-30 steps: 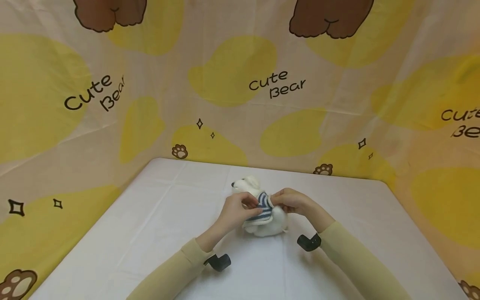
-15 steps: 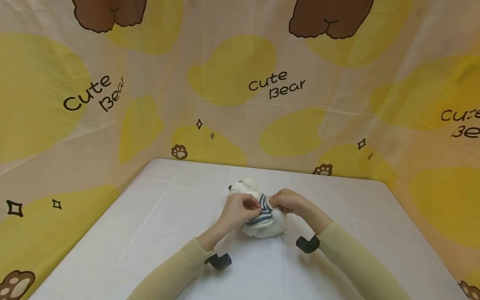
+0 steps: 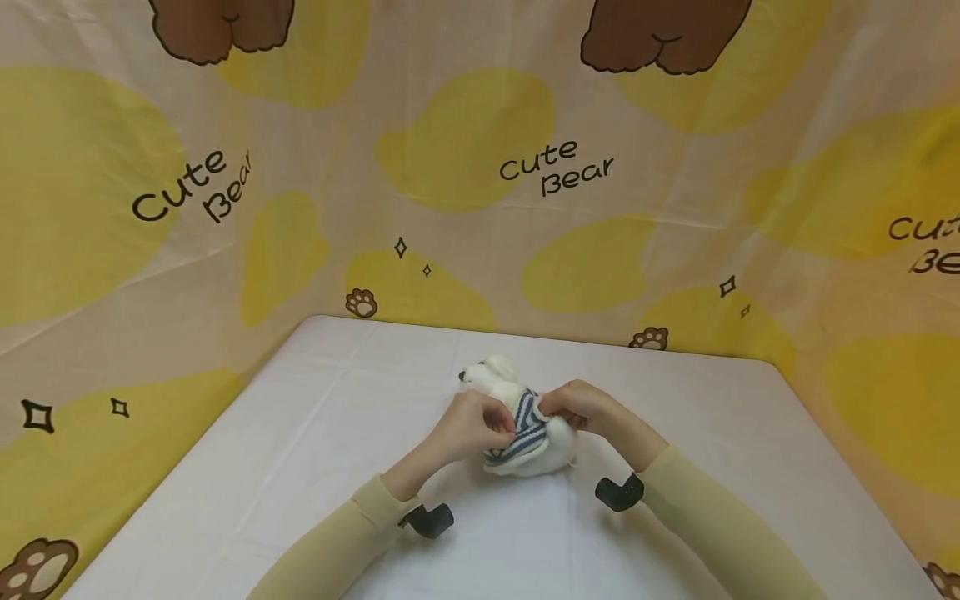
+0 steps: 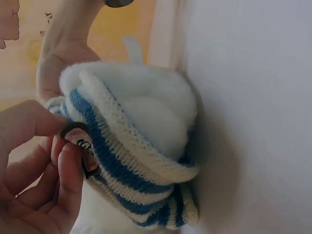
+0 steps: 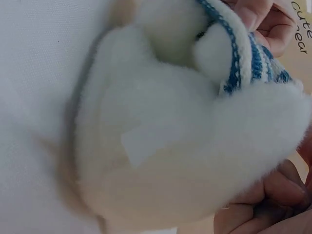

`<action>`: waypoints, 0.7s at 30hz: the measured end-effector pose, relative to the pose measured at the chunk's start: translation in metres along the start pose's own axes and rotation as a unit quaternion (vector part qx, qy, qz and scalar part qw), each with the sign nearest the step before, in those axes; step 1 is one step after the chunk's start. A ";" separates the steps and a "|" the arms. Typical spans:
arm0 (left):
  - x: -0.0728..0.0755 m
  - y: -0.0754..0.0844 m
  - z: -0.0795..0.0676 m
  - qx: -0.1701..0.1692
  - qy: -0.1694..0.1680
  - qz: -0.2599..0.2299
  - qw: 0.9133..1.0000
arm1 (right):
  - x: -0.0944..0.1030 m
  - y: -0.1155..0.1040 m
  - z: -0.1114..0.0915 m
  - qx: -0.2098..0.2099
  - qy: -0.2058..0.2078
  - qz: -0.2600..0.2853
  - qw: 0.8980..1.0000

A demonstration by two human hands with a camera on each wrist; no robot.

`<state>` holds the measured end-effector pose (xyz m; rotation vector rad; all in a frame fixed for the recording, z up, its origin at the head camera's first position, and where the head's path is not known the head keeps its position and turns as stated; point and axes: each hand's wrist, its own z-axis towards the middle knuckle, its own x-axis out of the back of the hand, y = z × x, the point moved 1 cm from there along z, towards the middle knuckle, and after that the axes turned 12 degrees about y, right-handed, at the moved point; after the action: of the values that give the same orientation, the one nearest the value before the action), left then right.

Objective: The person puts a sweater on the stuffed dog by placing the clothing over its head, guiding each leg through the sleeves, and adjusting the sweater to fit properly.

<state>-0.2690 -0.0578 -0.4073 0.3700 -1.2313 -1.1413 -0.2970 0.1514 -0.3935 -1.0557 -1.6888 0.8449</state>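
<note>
A white plush toy point(image 3: 555, 450) with a dark nose wears a blue-and-white striped knit sweater point(image 3: 531, 432). It sits on the table, head to the far left. My left hand point(image 3: 467, 427) pinches the sweater between thumb and fingers, beside a dark-edged patch point(image 4: 84, 146) seen in the left wrist view. At the toy's other side, my right hand point(image 3: 588, 406) grips the sweater near its pale hem, its fingertips partly hidden. White fur shows inside the loose hem in the left wrist view. A small white tag point(image 5: 151, 144) hangs on the plush in the right wrist view.
A white-covered table point(image 3: 352, 400) lies under the toy. Behind and beside it hangs a yellow and beige cloth point(image 3: 450, 142) with bear prints and lettering. Black devices point(image 3: 431, 521) are worn at both wrists.
My left hand has shifted slightly left and down, drawing the sweater's near side down along the toy. The toy has tilted a little left. My right hand has hardly moved.
</note>
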 end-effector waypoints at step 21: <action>0.007 -0.008 0.001 -0.001 -0.007 0.075 0.997 | 0.002 0.005 0.000 -0.010 -0.076 0.041 0.996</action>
<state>-0.2742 -0.0669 -0.4094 0.2638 -1.2475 -1.0184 -0.2960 0.1554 -0.3966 -1.1042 -1.7928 0.9858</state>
